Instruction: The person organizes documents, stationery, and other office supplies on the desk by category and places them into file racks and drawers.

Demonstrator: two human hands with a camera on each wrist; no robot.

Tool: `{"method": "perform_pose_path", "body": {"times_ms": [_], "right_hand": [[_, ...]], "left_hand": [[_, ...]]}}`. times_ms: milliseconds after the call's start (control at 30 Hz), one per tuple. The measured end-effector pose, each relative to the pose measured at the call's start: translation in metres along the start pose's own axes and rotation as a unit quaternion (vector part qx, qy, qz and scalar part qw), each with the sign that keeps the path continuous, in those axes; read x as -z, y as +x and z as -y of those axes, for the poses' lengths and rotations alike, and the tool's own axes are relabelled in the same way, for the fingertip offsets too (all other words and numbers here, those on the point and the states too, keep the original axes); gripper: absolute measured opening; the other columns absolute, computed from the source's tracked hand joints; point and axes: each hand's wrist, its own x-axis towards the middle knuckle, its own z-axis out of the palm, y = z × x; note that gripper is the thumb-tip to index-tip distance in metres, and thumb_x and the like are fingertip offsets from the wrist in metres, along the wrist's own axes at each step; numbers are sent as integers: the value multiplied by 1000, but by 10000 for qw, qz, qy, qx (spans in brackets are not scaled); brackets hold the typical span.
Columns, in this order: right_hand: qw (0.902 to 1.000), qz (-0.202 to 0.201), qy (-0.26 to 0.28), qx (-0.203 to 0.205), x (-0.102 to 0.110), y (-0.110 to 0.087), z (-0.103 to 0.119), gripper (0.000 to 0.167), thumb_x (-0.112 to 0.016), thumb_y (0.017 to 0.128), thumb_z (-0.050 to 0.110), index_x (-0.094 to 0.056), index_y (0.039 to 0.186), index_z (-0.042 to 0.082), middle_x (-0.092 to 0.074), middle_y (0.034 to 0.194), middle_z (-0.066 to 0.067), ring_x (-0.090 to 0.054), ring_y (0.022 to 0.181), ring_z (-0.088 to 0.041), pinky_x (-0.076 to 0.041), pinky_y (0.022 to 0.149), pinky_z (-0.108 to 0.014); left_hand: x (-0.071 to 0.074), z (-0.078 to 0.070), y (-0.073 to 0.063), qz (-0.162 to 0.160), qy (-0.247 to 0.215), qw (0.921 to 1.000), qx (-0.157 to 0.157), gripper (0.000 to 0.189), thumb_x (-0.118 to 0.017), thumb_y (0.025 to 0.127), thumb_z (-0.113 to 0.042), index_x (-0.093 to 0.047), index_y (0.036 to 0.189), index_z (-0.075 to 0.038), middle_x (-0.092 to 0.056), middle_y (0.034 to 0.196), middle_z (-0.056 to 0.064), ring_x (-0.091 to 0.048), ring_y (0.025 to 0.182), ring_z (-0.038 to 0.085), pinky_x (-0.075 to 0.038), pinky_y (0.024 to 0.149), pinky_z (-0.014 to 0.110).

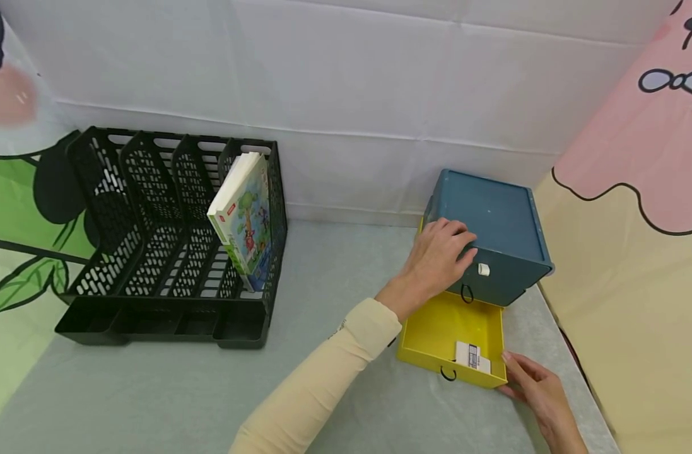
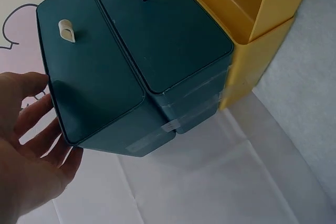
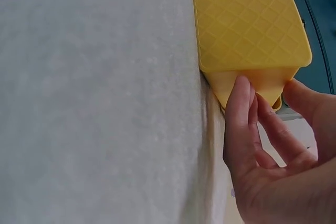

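Note:
A teal drawer box [image 1: 487,214] with a white pull tab [image 1: 484,270] stands on top of a yellow drawer unit. My left hand [image 1: 439,255] is at the box's top left front; in the left wrist view, the hand [image 2: 31,140] has its loosely bent fingers along the top edge. Below, the yellow drawer [image 1: 436,321] is pulled out toward me, with a small white printed packet [image 1: 473,356] inside. At the drawer's front right corner, my right hand [image 1: 535,391] holds the side: thumb at the upper rim, fingers [image 3: 241,103] against the outer wall.
A black mesh file rack [image 1: 152,214] stands at the left, with several books [image 1: 246,217] upright in its rightmost slot and small trays [image 1: 158,321] along its front. Grey cloth [image 1: 334,271] covers the table. White sheeting [image 1: 346,82] hangs behind.

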Motion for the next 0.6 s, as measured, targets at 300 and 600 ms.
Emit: {"method": "perform_pose_path", "body": {"times_ms": [300, 600], "right_hand": [[9960, -736, -408, 315, -4, -11, 3, 76, -74, 90, 56, -60, 141, 1, -72, 106, 7, -67, 80, -9, -61, 71, -29], [9923, -1037, -391, 543, -12, -41, 14, 61, -72, 92, 54, -68, 131, 7, -74, 95, 11, -64, 78, -16, -59, 67, -28]], "left_hand": [[0, 1, 1, 43, 135, 9999, -59, 27, -59, 106, -27, -74, 128, -25, -69, 130, -8, -58, 116, 12, -43, 104, 22], [-2, 0, -2, 66, 288, 9996, 43, 29, -61, 104, -27, -72, 131, -25, -69, 129, -10, -58, 112, 9, -43, 102, 19]]}}
